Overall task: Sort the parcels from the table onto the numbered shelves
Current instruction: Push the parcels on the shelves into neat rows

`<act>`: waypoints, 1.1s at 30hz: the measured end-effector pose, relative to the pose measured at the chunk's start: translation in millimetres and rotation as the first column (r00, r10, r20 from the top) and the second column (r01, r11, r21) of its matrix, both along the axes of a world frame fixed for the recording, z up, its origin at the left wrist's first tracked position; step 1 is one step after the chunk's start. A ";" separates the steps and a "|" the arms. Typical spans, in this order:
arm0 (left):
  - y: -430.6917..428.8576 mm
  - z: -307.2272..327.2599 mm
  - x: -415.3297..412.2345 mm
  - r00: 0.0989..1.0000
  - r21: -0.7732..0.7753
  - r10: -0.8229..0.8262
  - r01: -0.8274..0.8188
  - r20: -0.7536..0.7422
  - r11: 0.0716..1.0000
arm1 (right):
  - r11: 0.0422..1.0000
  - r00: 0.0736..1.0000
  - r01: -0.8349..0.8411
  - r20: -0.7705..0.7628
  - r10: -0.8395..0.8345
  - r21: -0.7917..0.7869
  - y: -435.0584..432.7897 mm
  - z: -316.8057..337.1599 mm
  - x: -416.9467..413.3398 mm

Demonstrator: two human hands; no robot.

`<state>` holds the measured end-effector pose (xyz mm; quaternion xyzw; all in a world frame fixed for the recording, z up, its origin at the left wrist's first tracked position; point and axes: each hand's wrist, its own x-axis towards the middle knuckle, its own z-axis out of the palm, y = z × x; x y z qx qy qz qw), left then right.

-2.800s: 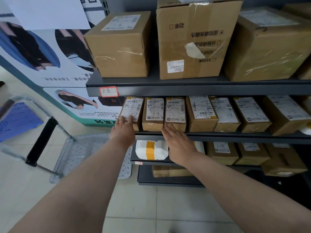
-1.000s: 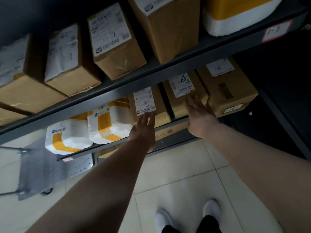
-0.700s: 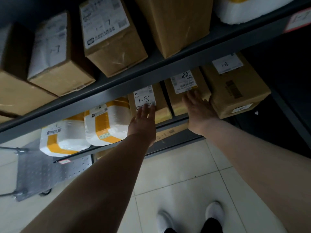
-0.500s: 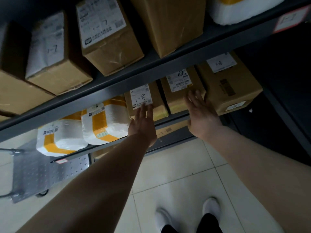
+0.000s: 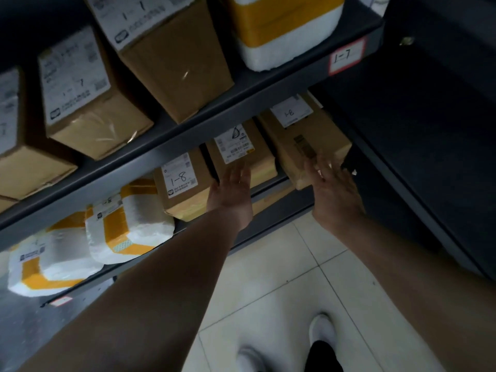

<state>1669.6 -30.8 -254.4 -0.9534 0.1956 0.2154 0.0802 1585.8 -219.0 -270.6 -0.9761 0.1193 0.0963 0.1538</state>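
Observation:
On the lower shelf stand three brown cardboard parcels: one with a "1-8" label (image 5: 185, 189), a middle one (image 5: 244, 151) and a larger one at the right, also marked 1-8 (image 5: 303, 130). My left hand (image 5: 230, 194) is flat and open, fingers against the front of the middle parcel, beside the "1-8" one. My right hand (image 5: 332, 189) is open, fingers spread, at the front corner of the large right parcel. Neither hand holds anything.
Two white-and-yellow foam parcels (image 5: 128, 224) lie at the left of the lower shelf. The shelf above (image 5: 241, 103), tagged 1-7 (image 5: 346, 56), carries several brown boxes and a foam parcel. Below are pale floor tiles (image 5: 281, 277), my white shoes and, at left, a metal cart deck.
Both hands have shifted right along the lower shelf: the left from the "1-8" parcel to the middle one, the right from the middle parcel to the large right one.

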 end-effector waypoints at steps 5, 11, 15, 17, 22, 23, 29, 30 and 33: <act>-3.6 -3.2 2.2 0.999 0.061 -0.033 0.034 -0.019 0.998 | 0.999 0.999 -0.033 -0.032 0.033 0.000 -3.7 -1.3 31.6; -5.7 -5.1 -0.4 1.000 0.026 -0.011 0.011 -0.007 1.000 | 0.997 0.997 -0.060 -0.046 0.059 -0.038 1.4 -7.4 56.5; -3.4 -6.3 -3.6 1.000 -0.019 -0.003 0.003 0.000 1.000 | 0.996 0.995 -0.088 -0.052 0.087 -0.024 -1.4 -8.0 62.6; 1.7 -5.8 -7.4 1.000 -0.090 0.020 -0.019 0.009 0.996 | 0.995 0.995 -0.097 -0.032 0.096 -0.036 0.7 -6.0 58.1; 41.1 -14.3 -46.6 0.992 -0.199 0.106 -0.089 0.075 0.976 | 0.983 0.983 -0.178 0.037 0.179 -0.043 32.5 1.3 28.7; 53.9 -16.4 -56.5 0.988 -0.181 0.136 -0.122 0.068 0.976 | 0.976 0.976 -0.216 0.016 0.216 -0.043 44.5 3.0 25.0; 145.2 -10.1 -68.1 0.881 -0.158 0.453 -0.432 0.139 0.888 | 0.926 0.925 -0.377 -0.048 0.377 0.008 136.4 5.6 26.2; 160.9 -7.0 -64.9 0.863 -0.149 0.482 -0.462 0.150 0.874 | 0.920 0.920 -0.390 -0.033 0.391 0.025 150.5 6.3 28.6; 201.3 -0.1 -55.5 0.849 -0.094 0.516 -0.508 0.112 0.856 | 0.901 0.902 -0.431 0.008 0.431 0.045 187.9 7.1 34.0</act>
